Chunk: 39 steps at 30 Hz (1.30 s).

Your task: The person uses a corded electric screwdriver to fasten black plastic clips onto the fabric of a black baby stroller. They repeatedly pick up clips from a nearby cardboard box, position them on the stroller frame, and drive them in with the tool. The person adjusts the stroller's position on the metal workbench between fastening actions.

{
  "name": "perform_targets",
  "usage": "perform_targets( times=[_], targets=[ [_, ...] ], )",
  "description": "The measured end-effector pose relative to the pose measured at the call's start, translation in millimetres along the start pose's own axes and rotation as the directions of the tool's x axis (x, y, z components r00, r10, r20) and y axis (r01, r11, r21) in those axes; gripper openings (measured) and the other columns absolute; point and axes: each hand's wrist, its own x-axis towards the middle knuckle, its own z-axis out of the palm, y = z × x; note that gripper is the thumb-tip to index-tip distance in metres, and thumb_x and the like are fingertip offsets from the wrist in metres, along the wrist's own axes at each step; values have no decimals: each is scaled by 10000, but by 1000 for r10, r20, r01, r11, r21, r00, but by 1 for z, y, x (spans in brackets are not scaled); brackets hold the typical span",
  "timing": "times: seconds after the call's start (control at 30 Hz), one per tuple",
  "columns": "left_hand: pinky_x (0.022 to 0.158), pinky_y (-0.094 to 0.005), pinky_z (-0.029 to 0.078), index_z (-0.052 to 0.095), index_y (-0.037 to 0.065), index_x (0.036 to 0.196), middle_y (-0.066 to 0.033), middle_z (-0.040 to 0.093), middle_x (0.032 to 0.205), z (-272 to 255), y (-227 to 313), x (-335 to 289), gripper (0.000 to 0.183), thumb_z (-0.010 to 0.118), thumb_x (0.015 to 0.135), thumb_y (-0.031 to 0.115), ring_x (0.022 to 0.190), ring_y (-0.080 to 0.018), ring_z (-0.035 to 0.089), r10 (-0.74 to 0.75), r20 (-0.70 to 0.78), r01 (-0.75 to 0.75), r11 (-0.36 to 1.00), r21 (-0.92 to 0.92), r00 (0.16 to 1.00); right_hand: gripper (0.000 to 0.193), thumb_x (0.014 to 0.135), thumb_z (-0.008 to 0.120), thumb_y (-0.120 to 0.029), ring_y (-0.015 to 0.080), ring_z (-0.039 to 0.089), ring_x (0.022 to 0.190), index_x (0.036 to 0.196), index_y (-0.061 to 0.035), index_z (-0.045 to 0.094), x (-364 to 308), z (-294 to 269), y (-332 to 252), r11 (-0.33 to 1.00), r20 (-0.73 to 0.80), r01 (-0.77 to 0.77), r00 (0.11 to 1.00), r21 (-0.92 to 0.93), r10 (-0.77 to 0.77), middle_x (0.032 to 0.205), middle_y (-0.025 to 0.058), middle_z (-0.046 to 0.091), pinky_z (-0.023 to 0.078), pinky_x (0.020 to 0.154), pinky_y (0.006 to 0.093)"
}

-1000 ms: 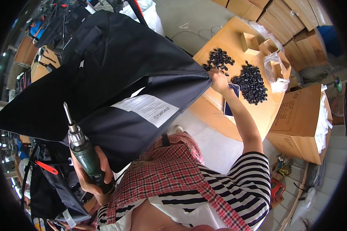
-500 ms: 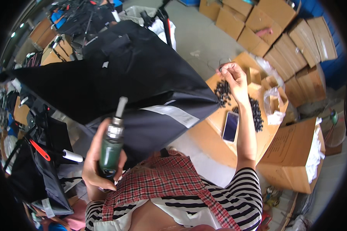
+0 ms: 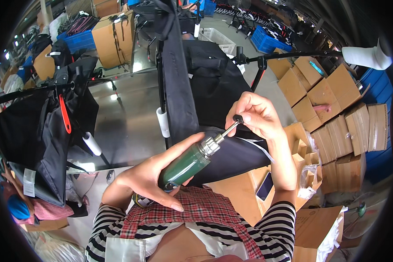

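In my left hand (image 3: 146, 177) is a green electric screwdriver (image 3: 185, 165), its bit slanting up to the right. My right hand (image 3: 262, 117) pinches a small black plastic part (image 3: 238, 118) between thumb and fingertips, against the tip of the bit. Just beyond both hands stands a black fabric piece (image 3: 216, 85) on a dark frame, its lower panel (image 3: 225, 158) passing behind the screwdriver. Whether a screw sits in the black part is too small to tell.
A phone (image 3: 264, 187) lies on the cardboard-coloured table (image 3: 238, 192) at right. Open cartons (image 3: 321, 98) stack behind it. A metal worktop (image 3: 129, 111) and a second black fabric piece (image 3: 26, 126) with a red strap are at left. A co-worker's checked clothing (image 3: 52, 208) shows lower left.
My right hand has come from the table of small black parts to the screwdriver with one part. The screwdriver has tilted right toward it. The fabric piece appears turned, and the view has shifted.
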Motion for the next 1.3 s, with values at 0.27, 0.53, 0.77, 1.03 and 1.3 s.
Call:
perform_targets(
  times=[0.27,0.53,0.77,1.03,1.3],
  targets=[
    [598,-228,483,15,151,1628,-45,573,967,-10,-3,-17,1288,914,710,68,674,-73,563,52,-6,-52,997,-62,999,106,1008,597,-66,218,731,845,1010,38,577,11,25,-16,975,-114,-79,992,-206,56,963,184,702,601,756,326],
    [614,-229,487,28,129,1627,-54,594,969,-27,-7,-27,1289,922,698,85,671,-74,568,96,29,-96,995,-15,995,102,999,616,-59,149,721,773,990,41,604,23,79,-48,833,-361,-313,921,-455,148,842,95,715,588,675,270],
    [600,-252,492,-5,122,1624,-113,610,949,-44,-13,-45,1364,901,612,-4,606,-128,598,311,-71,-319,928,-192,948,213,1043,559,-139,158,708,733,1046,58,641,40,121,-45,719,-464,-207,868,-664,-179,836,114,719,582,667,278],
    [463,-306,497,-41,146,1614,-178,568,871,-64,13,-44,1393,842,539,62,497,-214,597,495,-326,-590,725,-355,805,289,817,660,66,324,674,824,1088,90,562,78,165,72,416,-21,-17,1000,-909,-6,915,167,642,565,709,423],
    [904,-634,556,34,117,1557,-176,548,933,-92,4,-64,1209,812,635,42,542,-241,659,594,-363,-696,620,-362,718,162,1013,562,-63,115,578,525,1098,16,675,159,154,31,623,-372,16,790,-782,-488,654,68,607,467,494,273]
  ],
)
